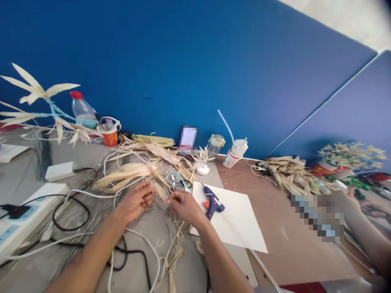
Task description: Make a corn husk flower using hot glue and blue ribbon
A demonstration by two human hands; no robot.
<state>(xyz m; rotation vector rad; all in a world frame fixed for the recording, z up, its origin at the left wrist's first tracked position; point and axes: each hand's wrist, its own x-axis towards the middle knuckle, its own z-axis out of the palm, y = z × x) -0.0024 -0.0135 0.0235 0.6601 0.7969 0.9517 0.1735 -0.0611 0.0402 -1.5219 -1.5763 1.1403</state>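
Between my two hands is a piece of dried corn husk (161,191). My left hand (138,201) pinches its left edge, thumb against fingers. The fingers of my right hand (185,206) are closed on its lower right end. Just behind my hands lies a bunch of pale dry husks (125,173), and more husk strips (159,151) are heaped farther back. To the right of my right hand, a blue hot glue gun (213,202) with an orange trigger rests on a white sheet of paper (244,221).
A white power strip (36,207) and tangled cables (146,240) occupy the left. Along the blue partition stand a bottle (82,110), a red cup (110,136), a phone (187,139), a jar (215,143) and a paper cup (231,158). Another person's arm (363,221) reaches in at right.
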